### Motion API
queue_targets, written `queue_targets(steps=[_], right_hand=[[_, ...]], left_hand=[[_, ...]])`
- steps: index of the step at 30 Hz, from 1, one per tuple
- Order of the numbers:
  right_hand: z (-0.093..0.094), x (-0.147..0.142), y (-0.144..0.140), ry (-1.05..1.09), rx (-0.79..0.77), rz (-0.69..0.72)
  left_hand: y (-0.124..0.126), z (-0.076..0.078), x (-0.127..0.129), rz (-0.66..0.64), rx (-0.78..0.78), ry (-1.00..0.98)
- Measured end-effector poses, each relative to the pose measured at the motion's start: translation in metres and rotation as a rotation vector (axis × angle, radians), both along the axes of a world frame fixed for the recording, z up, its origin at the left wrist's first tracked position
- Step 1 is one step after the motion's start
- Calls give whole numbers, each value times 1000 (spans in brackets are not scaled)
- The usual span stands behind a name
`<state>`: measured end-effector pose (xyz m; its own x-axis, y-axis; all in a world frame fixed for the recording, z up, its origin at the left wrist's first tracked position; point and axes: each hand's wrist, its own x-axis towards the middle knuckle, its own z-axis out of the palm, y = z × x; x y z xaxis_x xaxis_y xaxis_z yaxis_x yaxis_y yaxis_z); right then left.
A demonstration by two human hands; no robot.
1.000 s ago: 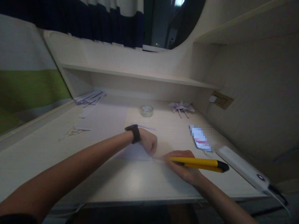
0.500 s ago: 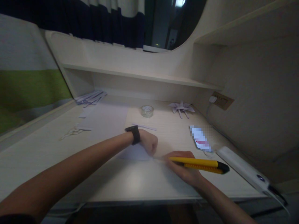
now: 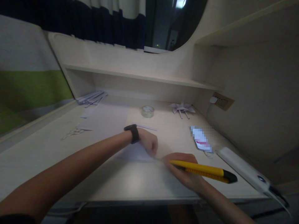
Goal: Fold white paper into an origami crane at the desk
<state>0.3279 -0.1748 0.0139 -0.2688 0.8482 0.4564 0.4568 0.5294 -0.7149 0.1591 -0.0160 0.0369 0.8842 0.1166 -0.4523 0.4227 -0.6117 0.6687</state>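
Observation:
My right hand (image 3: 183,168) is closed round a yellow utility knife (image 3: 203,169) with a black end. The knife's handle sticks out to the right, and a thin blurred part, seemingly the blade, points left toward my left hand. My left hand (image 3: 148,141), with a dark watch (image 3: 134,133) on its wrist, is curled with its knuckles up. It presses on a white sheet of paper (image 3: 134,152) near that sheet's right corner; its fingertips are mostly hidden. Just beyond the left hand lies a thin paper strip (image 3: 148,128).
Behind my hands stands a roll of clear tape (image 3: 147,112). Folded paper pinwheels (image 3: 182,108) lie at the back right, near a phone (image 3: 201,139) and a white power strip (image 3: 243,169). Paper strips (image 3: 93,98), a large sheet (image 3: 107,113) and tangled string-like pieces (image 3: 72,132) lie left.
The knife's black end has swung down and toward the right, tilting the handle more. My left hand has stayed almost in place on the paper. The view has shifted slightly.

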Motion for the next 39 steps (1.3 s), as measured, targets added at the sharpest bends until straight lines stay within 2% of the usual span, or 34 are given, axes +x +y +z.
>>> queue_targets(steps=[3,5,10,16,19,23,27,29,31,33,36,39], right_hand=[[7,5,0,-38,15,126],[8,6,1,-49,-3,146],[-3,3,1,63,-144,-179],[-10,2,1,289,-216,-420],[-11,3,4,329,-229,-448],[-15,3,6,351,-223,-431],[-16,2,2,425,-154,-450],[-17,3,1,493,-114,-485],[-20,5,1,556,-99,-502],[-22,6,3,591,-107,-503],[-25,5,7,608,-121,-503],[-24,1,8,583,-147,-477]], left_hand=[[0,0,0,-10,-7,-6],[-1,1,0,-8,-1,-16],[0,0,-1,30,20,-57],[2,-5,-6,95,71,-92],[1,-4,-8,108,93,-112],[-2,-2,-6,38,138,-112],[-5,2,-5,21,281,-138],[-10,6,-12,111,474,-171],[-18,10,-26,272,713,-204],[-31,13,-45,414,834,-207],[-53,11,-76,464,845,-153],[-69,1,-100,465,790,-109]])
